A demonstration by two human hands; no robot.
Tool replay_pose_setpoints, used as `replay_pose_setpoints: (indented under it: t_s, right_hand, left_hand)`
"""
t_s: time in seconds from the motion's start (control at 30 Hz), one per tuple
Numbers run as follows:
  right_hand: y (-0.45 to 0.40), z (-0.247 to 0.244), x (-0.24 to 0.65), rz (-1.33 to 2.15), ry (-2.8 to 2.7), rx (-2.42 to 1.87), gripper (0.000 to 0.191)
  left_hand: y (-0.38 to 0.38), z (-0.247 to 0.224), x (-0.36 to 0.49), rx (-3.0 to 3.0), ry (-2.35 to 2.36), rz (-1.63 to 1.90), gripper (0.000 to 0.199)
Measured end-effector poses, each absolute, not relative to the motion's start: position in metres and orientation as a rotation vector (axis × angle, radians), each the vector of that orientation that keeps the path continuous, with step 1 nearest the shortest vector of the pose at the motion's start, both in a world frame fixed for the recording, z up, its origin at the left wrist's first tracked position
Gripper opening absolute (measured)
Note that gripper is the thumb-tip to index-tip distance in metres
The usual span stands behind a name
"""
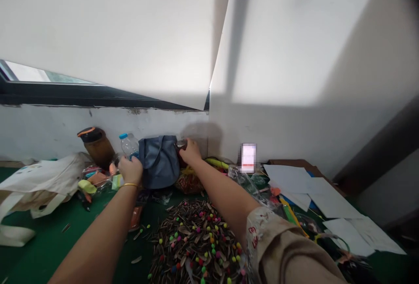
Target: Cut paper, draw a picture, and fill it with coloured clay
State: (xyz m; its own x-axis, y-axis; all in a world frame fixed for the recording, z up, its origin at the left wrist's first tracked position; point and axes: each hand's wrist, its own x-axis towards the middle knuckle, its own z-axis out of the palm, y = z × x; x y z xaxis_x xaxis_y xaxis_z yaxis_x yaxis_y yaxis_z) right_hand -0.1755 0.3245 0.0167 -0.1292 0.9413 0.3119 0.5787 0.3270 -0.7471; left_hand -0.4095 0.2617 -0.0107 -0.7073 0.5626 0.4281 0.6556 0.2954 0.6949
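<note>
Bag (160,162), blue, contents hidden; right hand (190,152), grip seemingly around dark object (181,144); left hand (131,169), grip unclear

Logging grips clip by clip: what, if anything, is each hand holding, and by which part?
The right hand grips a dark, shiny-topped object near its top; whether the left hand holds anything cannot be told.

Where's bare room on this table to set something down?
Mainly the green cloth between the white tote bag and the left forearm. A narrower strip, with stray seeds, lies between that forearm and the seed pile. It's crowded along the wall, around the blue bag and by the papers.
</note>
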Motion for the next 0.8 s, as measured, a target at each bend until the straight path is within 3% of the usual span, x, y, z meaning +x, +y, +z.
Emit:
replay_pose_setpoints:
  t_s: [0.1,0.2,0.27,0.37,0.43,0.8]
  right_hand:
    - [0.336,0.014,-0.179,0.637,-1.852,-1.423,0.067]
    - [0.342,0.005,-0.183,0.667,-1.846,-1.442,0.062]
    - [0.345,-0.001,-0.183,0.681,-1.841,-1.447,0.057]
    - [0.349,-0.006,-0.183,0.687,-1.849,-1.438,0.063]
    - [0.35,-0.007,-0.183,0.687,-1.862,-1.425,0.066]
    - [0.359,-0.008,-0.132,0.689,-1.844,-1.498,0.061]
  left_hand:
    - [0.253,-0.012,-0.361,-1.174,-2.312,-1.244,0.063]
    - [0.255,-0.02,-0.315,-1.383,-2.393,-0.952,0.088]
    - [0.26,-0.027,-0.297,-1.516,-2.499,-0.798,0.079]
    - [0.267,-0.037,-0.291,-1.668,-2.488,-0.738,0.04]
    - [0.267,-0.043,-0.294,-1.723,-2.415,-0.759,0.025]
    - [0.283,-0.041,-0.287,-1.696,-2.121,-0.896,0.029]
